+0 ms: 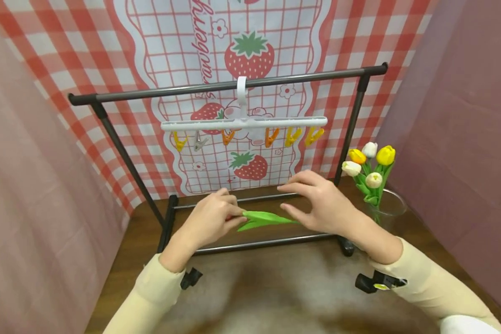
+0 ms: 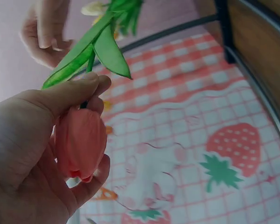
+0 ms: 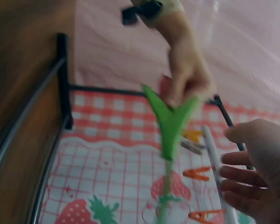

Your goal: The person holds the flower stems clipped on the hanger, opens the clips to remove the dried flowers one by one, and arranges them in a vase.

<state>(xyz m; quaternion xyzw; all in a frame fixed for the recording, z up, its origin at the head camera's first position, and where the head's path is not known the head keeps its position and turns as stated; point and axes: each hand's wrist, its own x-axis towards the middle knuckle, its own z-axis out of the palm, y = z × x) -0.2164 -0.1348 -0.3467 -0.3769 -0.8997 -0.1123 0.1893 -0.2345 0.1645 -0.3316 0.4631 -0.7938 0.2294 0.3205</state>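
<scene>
My left hand [image 1: 215,215] pinches the stem of a pink artificial tulip [image 2: 80,142] just below its bloom, which sits inside the palm in the left wrist view and is hidden in the head view. Green leaves [image 1: 265,218] and the stem stretch toward my right hand [image 1: 323,204]. That right hand is held near the stem end, thumb and fingers apart, with nothing between them. Behind both hands, a white hanger [image 1: 244,123] hangs from a dark rack [image 1: 217,87]. Along it hang yellow, orange and grey clips [image 1: 271,137].
A clear glass vase [image 1: 394,204] at the right holds several white and yellow tulips [image 1: 374,180]. The rack's lower bars [image 1: 267,242] cross the brown table. A checked strawberry cloth [image 1: 250,55] covers the back, with pink curtains [image 1: 46,185] on both sides.
</scene>
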